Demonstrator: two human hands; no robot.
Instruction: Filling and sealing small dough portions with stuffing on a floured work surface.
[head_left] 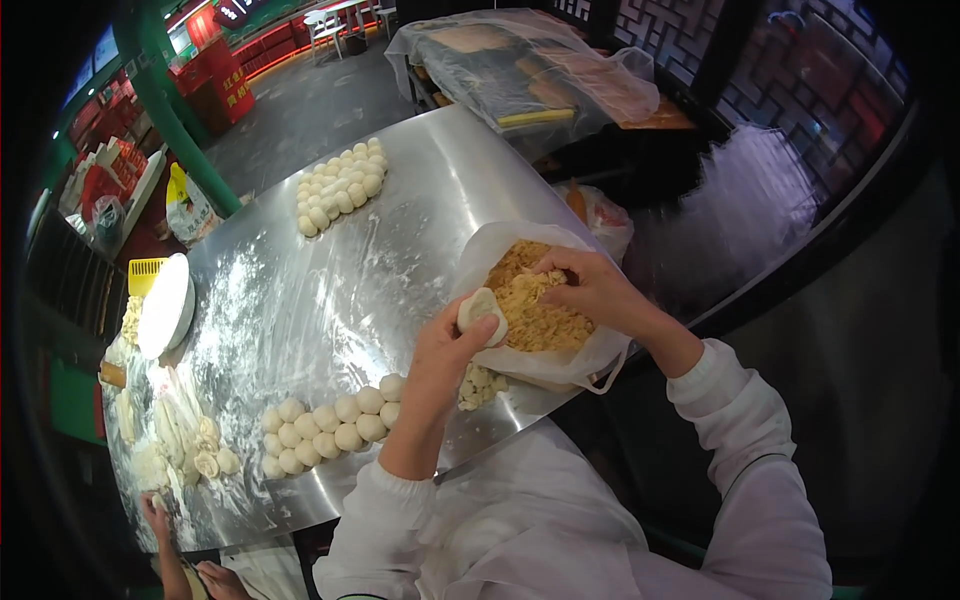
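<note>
My left hand (443,345) is closed around a small cupped piece of white dough (480,309), held beside the filling. In a white plastic bag (484,243) lies a heap of crumbly yellow filling (538,326). My right hand (602,287) reaches into that bag from the right, its fingers bent together on a clump of the filling. Left of my left forearm, rows of round dough balls (325,420) sit on the metal table (300,340). Small pale dough lumps (482,387) lie between my left wrist and the bag, partly hidden.
More dough pieces (341,187) stand grouped at the table's far end. At the left are a white basin (167,307), a yellow basket (146,274) and floured dough strips (178,430). Another person's hand (156,515) is at the lower left. A plastic-covered rack (530,75) stands beyond.
</note>
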